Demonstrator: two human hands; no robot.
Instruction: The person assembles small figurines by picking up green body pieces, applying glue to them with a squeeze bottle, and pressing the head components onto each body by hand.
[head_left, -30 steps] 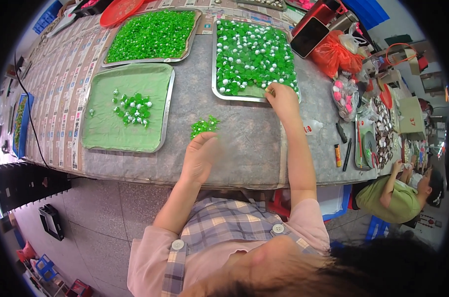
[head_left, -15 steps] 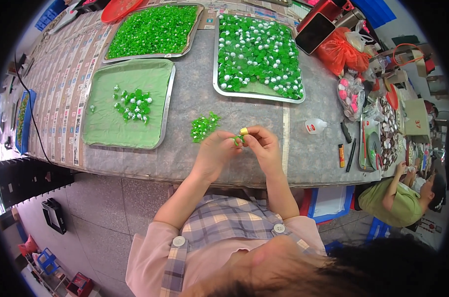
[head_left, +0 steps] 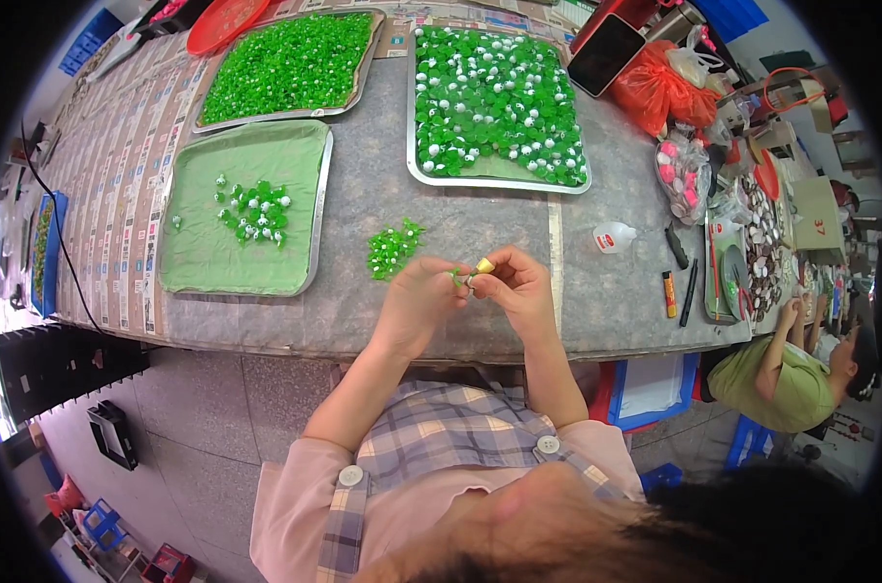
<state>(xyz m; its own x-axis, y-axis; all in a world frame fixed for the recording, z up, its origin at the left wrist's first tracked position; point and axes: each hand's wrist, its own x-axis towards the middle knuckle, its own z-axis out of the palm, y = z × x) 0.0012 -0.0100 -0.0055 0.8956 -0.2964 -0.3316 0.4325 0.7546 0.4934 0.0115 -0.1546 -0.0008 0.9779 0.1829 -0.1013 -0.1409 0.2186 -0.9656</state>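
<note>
One small green piece (head_left: 454, 276) sits at the meeting fingertips of both hands, over the near part of the bench (head_left: 499, 219). Judging by how things lie, the work is partway along: a loose cluster of green-and-white pieces (head_left: 256, 206) occupies the middle of the cloth-lined tray (head_left: 246, 268) at left, much of it bare, while a small heap of green pieces (head_left: 394, 249) and a well-filled tray (head_left: 504, 184) of green-and-white parts seem not yet worked through. The left hand (head_left: 419, 299) is nearly closed, thumb and forefinger pinching the green piece. Just beside it, the right hand (head_left: 521, 293) is also drawn into a pinch, a gold-coloured cap (head_left: 484, 265) on one finger; what lies between its tips is too small to tell. Farther out, a third tray (head_left: 266, 120) packed with green stands behind the left one, and a white bottle (head_left: 615, 237) rests to the right.
</note>
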